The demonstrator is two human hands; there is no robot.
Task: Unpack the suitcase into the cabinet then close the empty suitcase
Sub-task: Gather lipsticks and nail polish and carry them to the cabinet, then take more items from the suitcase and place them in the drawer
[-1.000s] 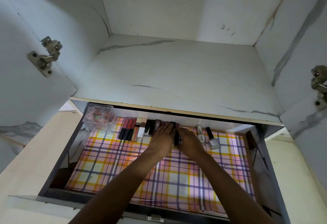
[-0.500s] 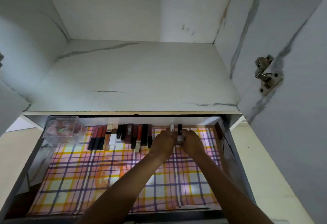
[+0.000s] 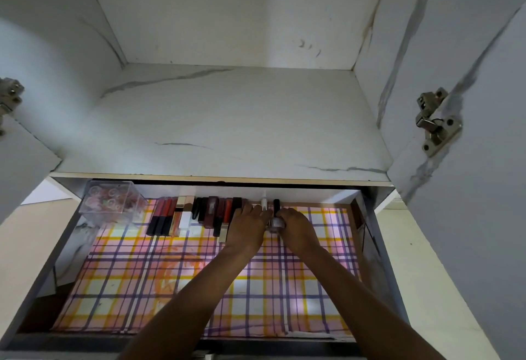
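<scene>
A pulled-out cabinet drawer [image 3: 367, 234] lined with pink, yellow and purple plaid paper holds a row of lipsticks and gloss tubes [image 3: 196, 216] along its back wall. To the right of that row stand two small nail polish bottles, one white-capped [image 3: 264, 202] and one black-capped [image 3: 276, 207]. My left hand [image 3: 247, 227] lies over the right end of the row, its straight fingers touching the white-capped bottle. My right hand [image 3: 299, 228] curls round the black-capped bottle from the right. The suitcase is out of view.
A clear plastic box [image 3: 112, 201] of small round items sits in the drawer's back left corner. Above the drawer is a white marble-pattern shelf [image 3: 227, 120] with open doors and metal hinges [image 3: 435, 120] on both sides. The plaid liner [image 3: 176, 288] in front of my hands is bare.
My hands have moved from the dark tubes to the two small bottles at the right and pushed them together against the row. The camera view has swung right, then back.
</scene>
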